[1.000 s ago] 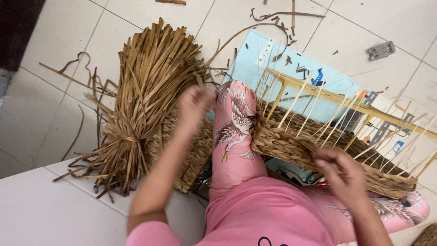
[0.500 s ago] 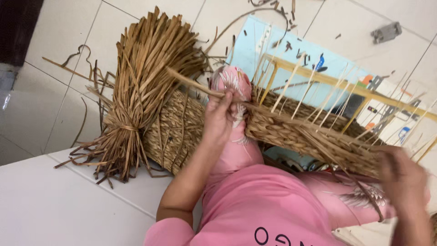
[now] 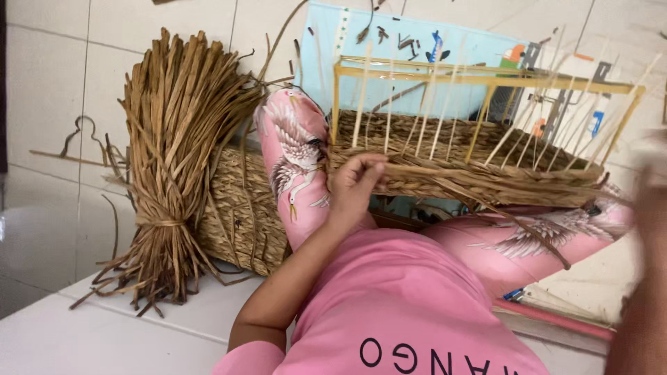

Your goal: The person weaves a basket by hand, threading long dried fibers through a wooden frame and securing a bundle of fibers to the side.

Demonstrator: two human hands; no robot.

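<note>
Weaving: the person sits on the floor with a half-made basket (image 3: 458,173) resting across the knees, and the left hand (image 3: 354,184) presses on its woven wall.
Change, left hand: half a second ago it was raised by the knee with a strand across it; now it sits lower, against the near end of the weave.
Change, right hand: a second ago it lay on the basket's far end; now the right hand (image 3: 649,208) is a blur at the frame's right edge, off the basket.
Change, view: the head has turned, so the basket shows more level and more central than before.
Meaning: by my judgement a strand has just been laid in and is being packed down, so the current row grows by one pass.
Left grip: fingers curled and pressed together on the top rows, thumb tucked in; whether a strand is pinched I cannot tell.
Right grip: too blurred to tell.
Basket place: on the lap, over the pink legs (image 3: 295,160), in front of a blue sheet (image 3: 389,48).
Long axis: runs left to right across the view, tilting slightly down to the right.
Pointing: open mouth up, thin stakes (image 3: 431,104) rising to a wooden frame (image 3: 486,75).
Nearby: a tied straw bundle (image 3: 170,173) stands left, beside a woven piece (image 3: 240,215).
</note>
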